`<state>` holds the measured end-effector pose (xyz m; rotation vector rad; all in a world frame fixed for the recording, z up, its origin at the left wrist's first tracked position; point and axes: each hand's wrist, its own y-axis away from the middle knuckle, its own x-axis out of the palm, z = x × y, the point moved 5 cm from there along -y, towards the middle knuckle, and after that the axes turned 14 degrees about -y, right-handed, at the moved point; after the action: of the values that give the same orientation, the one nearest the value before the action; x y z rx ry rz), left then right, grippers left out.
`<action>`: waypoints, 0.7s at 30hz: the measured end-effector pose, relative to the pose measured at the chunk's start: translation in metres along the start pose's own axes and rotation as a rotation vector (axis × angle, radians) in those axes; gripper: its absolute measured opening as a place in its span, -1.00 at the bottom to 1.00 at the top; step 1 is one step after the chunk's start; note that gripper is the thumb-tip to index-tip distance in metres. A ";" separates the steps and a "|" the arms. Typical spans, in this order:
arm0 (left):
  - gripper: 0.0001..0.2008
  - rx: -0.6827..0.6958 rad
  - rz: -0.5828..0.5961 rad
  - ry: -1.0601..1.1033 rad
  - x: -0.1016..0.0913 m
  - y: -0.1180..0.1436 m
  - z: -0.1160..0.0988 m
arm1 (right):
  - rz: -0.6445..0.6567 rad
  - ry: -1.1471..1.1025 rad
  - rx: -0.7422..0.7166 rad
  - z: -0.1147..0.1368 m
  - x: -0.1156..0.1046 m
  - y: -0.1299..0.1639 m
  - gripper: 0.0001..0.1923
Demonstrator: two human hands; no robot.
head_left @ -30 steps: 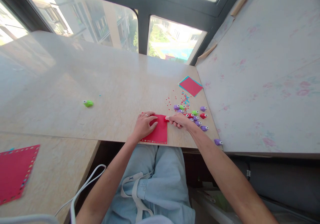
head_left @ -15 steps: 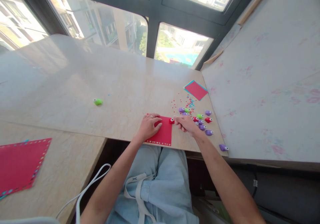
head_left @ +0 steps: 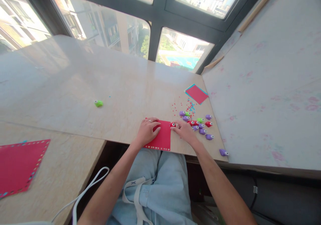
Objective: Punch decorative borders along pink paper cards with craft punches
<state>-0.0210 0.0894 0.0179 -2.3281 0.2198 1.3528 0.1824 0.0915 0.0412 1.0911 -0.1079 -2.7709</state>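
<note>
A red paper square (head_left: 162, 138) with small punched shapes along its near edge lies at the table's front edge. My left hand (head_left: 147, 130) rests flat on it, fingers spread, a ring on one finger. My right hand (head_left: 185, 131) grips a small red punch (head_left: 173, 125) with a googly eye at the paper's right edge. Just right of that hand lies a cluster of several small punches (head_left: 199, 124), purple, red and green.
A green punch (head_left: 98, 103) lies alone at mid-left. A red-on-blue paper stack (head_left: 197, 93) sits at the far right, with scattered confetti (head_left: 188, 106) near it. Another red punched sheet (head_left: 19, 164) lies on the lower left surface. A white strap (head_left: 82, 193) hangs by my lap.
The red punch has shifted slightly along the paper's right edge under my right hand. My left hand stays on the paper. The camera tilted up a little.
</note>
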 end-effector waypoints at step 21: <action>-0.83 -0.022 0.003 -0.011 -0.004 0.005 -0.001 | -0.257 -0.448 0.127 -0.010 -0.001 0.024 -0.56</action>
<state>-0.0235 0.0842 0.0203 -2.3386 0.2058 1.3758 0.1925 0.0678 0.0373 0.5156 -0.2126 -3.2350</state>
